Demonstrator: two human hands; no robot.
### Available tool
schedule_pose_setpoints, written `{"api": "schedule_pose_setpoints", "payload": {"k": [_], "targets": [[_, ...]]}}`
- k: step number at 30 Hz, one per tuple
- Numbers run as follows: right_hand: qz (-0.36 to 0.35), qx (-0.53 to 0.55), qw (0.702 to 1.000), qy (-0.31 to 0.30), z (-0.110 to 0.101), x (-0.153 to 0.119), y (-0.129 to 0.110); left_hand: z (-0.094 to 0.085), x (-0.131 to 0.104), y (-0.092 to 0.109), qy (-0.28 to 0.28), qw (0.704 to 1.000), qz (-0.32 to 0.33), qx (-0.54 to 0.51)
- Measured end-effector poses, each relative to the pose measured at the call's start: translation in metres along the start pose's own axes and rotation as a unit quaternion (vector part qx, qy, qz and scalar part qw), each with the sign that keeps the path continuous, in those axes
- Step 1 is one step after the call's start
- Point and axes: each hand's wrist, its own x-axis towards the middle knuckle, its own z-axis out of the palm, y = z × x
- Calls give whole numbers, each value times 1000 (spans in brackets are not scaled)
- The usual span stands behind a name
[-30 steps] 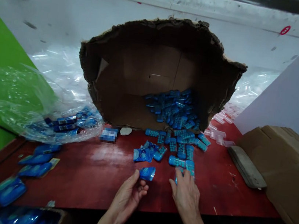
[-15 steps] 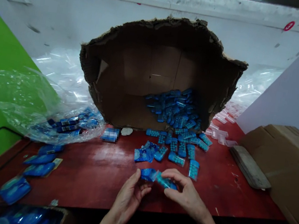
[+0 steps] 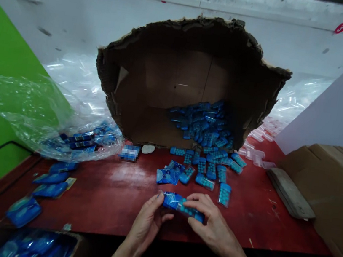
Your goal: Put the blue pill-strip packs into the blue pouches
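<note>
My left hand pinches a blue printed pouch between thumb and fingers above the front of the red table. My right hand grips a small clear container of blue-green balls, its blue end toward my palm. The container's other end meets the pouch opening; how far it sits inside, I cannot tell. Just beyond my hands lie two or so flat blue pouches and several more ball containers.
A torn cardboard box lies open toward me, with a heap of ball containers inside. Filled blue pouches line the left, above a carton of more. Clear plastic holds pouches. A closed cardboard box stands right.
The container has come closer to the pouch, so their ends now overlap. The whole view has shifted slightly.
</note>
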Motion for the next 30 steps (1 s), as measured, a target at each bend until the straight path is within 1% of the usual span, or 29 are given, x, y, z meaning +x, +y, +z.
{"api": "schedule_pose_setpoints", "payload": {"k": [5,11,16,18,23,26,30], "targets": [[-6,-33,999,8,3,-3,0,3,-3,4,-11,1000,10,13],[-43,-88,994,43,9,-8,-2,7,-5,7,-10,1000,14,22],[-19,-69,996,52,10,-8,0,6,-5,9,-19,999,22,16],[-22,-62,997,51,10,-7,0,6,-5,9,-22,999,25,16],[-16,-45,995,82,10,-9,-4,2,-1,5,6,1000,12,-3],[-12,-35,997,64,9,-10,-8,0,1,2,12,1000,2,-12],[-6,-29,999,43,8,-9,-9,3,-1,3,6,1000,7,-14]]}}
